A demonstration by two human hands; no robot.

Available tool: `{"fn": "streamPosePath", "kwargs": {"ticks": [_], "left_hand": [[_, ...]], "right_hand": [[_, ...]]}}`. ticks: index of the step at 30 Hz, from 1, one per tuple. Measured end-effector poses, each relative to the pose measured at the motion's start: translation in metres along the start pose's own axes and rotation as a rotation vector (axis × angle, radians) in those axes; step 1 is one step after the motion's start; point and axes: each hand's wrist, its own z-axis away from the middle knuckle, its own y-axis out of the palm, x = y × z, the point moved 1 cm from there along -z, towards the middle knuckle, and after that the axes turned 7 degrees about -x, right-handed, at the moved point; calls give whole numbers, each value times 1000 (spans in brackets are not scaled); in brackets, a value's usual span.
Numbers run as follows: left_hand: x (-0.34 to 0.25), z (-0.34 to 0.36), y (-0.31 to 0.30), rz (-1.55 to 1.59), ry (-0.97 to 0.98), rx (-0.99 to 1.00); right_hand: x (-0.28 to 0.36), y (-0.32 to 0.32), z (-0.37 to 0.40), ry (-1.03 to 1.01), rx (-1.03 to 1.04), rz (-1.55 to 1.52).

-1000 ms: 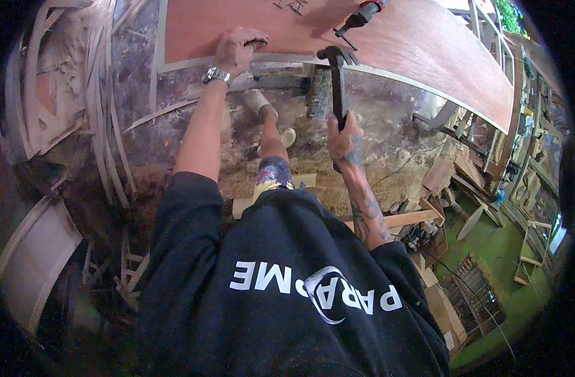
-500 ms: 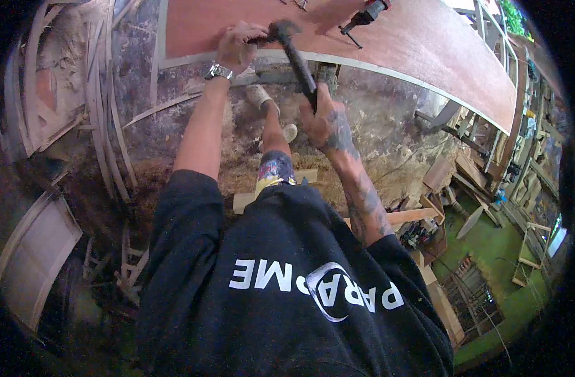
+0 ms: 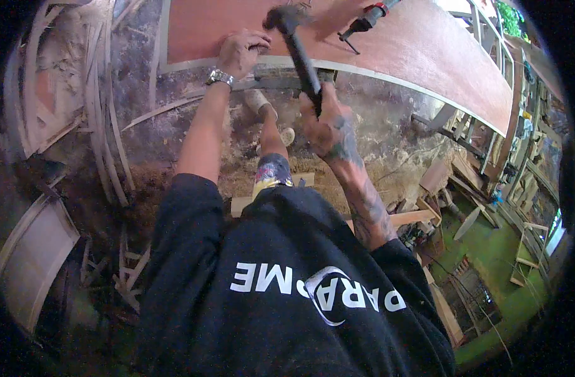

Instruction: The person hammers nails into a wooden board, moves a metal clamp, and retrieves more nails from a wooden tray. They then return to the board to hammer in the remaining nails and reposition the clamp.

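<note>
My right hand (image 3: 330, 125) grips the handle of a hammer (image 3: 302, 66), whose dark head is up over the reddish board (image 3: 419, 60). Near the board's pale front edge rests my left hand (image 3: 242, 51), a metal watch on its wrist. Its fingers are curled and pinched together at the tips; whatever is between them is too small to make out. The hammer head is to the right of those fingertips and apart from them.
A clamp-like tool (image 3: 363, 24) with a T-shaped handle sits on the board's far side. Wood strips (image 3: 99, 107) lean at the left. Scrap wood (image 3: 466, 169) lies in a heap at the right. A panel frame (image 3: 39, 251) stands at lower left.
The hammer head has moved up and away from my left fingertips. My left hand stays at nearly the same spot on the board edge.
</note>
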Motion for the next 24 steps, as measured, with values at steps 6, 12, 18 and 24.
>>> {"fn": "streamPosePath", "kwargs": {"ticks": [6, 12, 18, 24], "left_hand": [[-22, -8, -11, -35, -109, -39], [-12, -3, -4, 57, -260, -19], [-23, -6, -9, -25, -115, -113], [-11, -2, -1, 20, -265, -87]], "right_hand": [[-49, 32, 7, -24, -26, 53], [-16, 11, 7, -58, -130, -138], [-89, 59, -1, -33, 82, 147], [-49, 42, 6, -153, -148, -125]]}}
